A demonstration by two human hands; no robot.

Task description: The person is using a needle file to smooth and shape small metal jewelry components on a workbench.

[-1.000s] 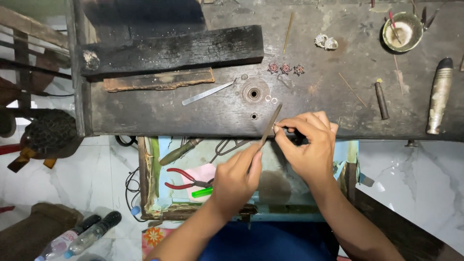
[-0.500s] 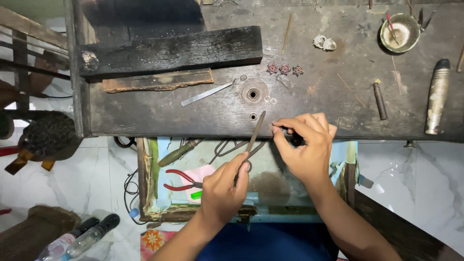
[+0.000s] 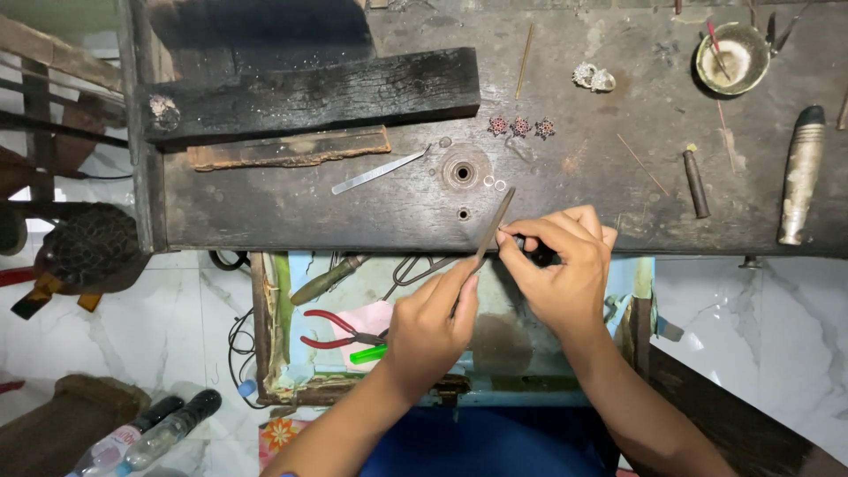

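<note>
Two hands at the surface (image 3: 265, 212) edge — left hand (image 3: 428, 331) closed round a slim file (image 3: 488, 231), tip angled up w/ its blade across a tiny piece pinched tight in the right hand (image 3: 561, 274). Piece mostly hidden. Best w/ short, light strokes — file flat, right hand braced vs. the edge.

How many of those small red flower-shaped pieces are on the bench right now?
3. They sit in a short row on the dark workbench, above the hands: left one, middle one, right one. More could be hidden under the hands.
</note>
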